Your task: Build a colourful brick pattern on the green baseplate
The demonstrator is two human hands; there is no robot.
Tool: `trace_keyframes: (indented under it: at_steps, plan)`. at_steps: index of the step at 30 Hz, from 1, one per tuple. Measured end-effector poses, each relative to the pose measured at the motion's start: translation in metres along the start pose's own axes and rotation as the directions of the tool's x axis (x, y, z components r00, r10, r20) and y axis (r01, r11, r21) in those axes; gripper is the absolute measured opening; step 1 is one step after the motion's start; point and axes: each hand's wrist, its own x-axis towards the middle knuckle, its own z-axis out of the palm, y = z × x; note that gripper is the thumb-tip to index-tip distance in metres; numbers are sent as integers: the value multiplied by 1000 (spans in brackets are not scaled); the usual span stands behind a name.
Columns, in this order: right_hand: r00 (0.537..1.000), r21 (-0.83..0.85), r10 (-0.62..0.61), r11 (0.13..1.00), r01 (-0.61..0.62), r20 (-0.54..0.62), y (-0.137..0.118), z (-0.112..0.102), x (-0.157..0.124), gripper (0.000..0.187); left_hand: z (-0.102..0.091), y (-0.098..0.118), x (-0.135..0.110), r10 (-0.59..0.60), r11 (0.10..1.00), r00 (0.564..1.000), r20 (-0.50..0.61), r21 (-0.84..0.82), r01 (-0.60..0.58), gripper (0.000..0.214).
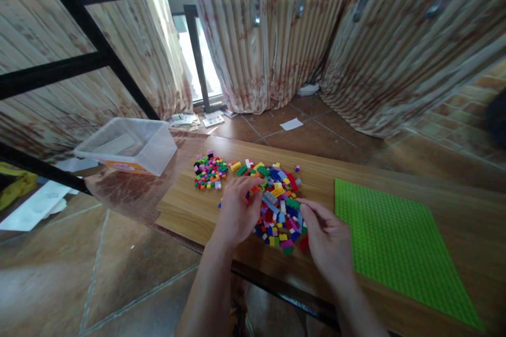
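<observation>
A large heap of small coloured bricks lies on the wooden table. My left hand rests on the heap's left side, fingers curled into the bricks; what they hold is hidden. My right hand is at the heap's right edge, thumb and fingers pinched together by a green brick. A smaller pile of tiny bricks sits further left. A green studded baseplate lies flat to the right of my right hand.
A clear plastic tub stands at the table's far left end. Patterned curtains hang behind. Black metal bars cross the upper left. Papers lie on the tiled floor.
</observation>
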Motion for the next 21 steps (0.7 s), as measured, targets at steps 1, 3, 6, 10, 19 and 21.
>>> trace_keyframes:
  at_steps: [1, 3, 6, 10, 19, 21]
  plan:
    - [999, 37, 37, 999, -36, -8, -1, 0, 0, 33, -1, 3, 0, 22, 1000, 1000, 8, -12, -22, 24]
    - [995, 111, 99, 989, -97, -13, -4, 1, 1, 35, -2, 10, 0, 62, 997, 997, 46, -48, -60, 24]
    - [989, 186, 151, 971, -147, -6, -7, 0, 1, 38, 0, 19, -1, 111, 988, 985, 132, -119, -96, 29]
    - [980, 297, 198, 934, -197, 28, -9, -1, 1, 38, 7, 29, -4, 135, 976, 962, 238, -200, -88, 34]
    - [986, 249, 168, 954, -168, 24, -10, -8, 2, 38, 11, 33, -5, 68, 968, 944, 322, -251, 16, 23]
    - [992, 123, 125, 985, -122, -17, -7, -12, 3, 36, 10, 28, -5, 10, 972, 964, 265, -229, 53, 19]
